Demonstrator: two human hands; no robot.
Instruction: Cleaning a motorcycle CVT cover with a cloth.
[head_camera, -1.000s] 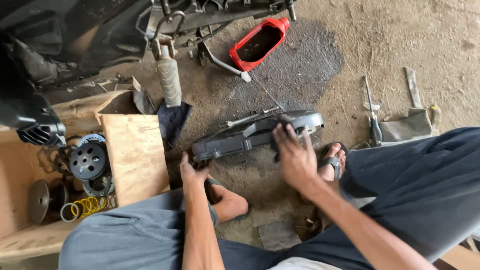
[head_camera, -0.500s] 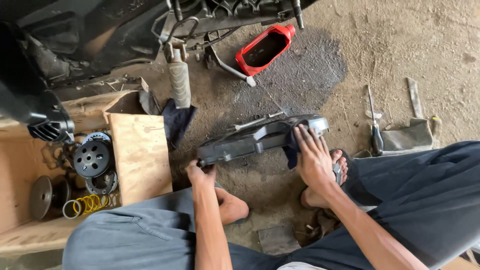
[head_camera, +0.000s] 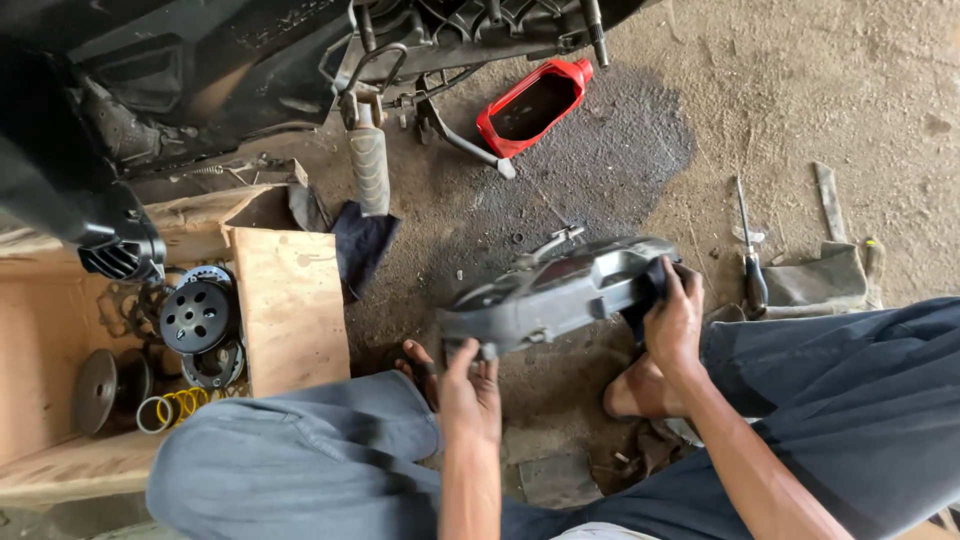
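A long grey engine cover is held just right of the frame's centre, above the dirt floor, tilted so that its right end sits higher than its left. Its lower left end is gripped by the left hand, the fingers curled up around the edge. Its upper right end is clamped by the right hand, with a dark cloth pressed between the palm and the cover. Both hands are closed on the cover.

Below the cover, two bare feet are seen on the ground: the left foot near the left hand, the right foot under the right hand. Grey trouser legs fill the lower part of the frame.

At the upper centre, a red oil container with a cut-open side is lying on a dark oil stain. Just left of it, a footpeg with a ribbed rubber sleeve hangs from the underside of a black scooter, which fills the upper left. A dark rag lies beneath the footpeg.

At the left, a cardboard box is seen holding a black clutch drum, a round pulley and a yellow coil spring.

At the right, a screwdriver lies beside a folded cloth and a flat metal tool.
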